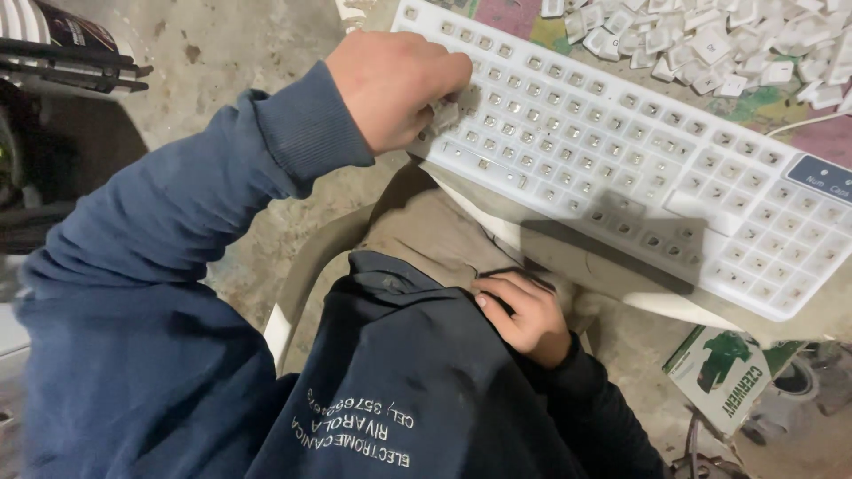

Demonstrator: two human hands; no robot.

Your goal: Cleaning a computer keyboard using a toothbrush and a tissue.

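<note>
A white keyboard (674, 177) lies slanted across the table edge, most of its keycaps off and the bare switch posts showing. My left hand (390, 84), in a blue sleeve, reaches over the keyboard's left end, its fingertips pinched on a white keycap (444, 115) against the board. A pile of loose white keycaps (737, 40) sits behind the keyboard on a patterned cloth. My right hand (525, 315) rests low on my lap, fingers curled against the beige trousers at the hem of my dark blue sweatshirt. Nothing shows in it.
I sit on a white plastic chair (297, 293) over a rough concrete floor. A green-and-white carton (719, 377) lies on the floor at lower right. A dark striped object (62, 44) stands at upper left. A thin white cable (803, 124) runs off right.
</note>
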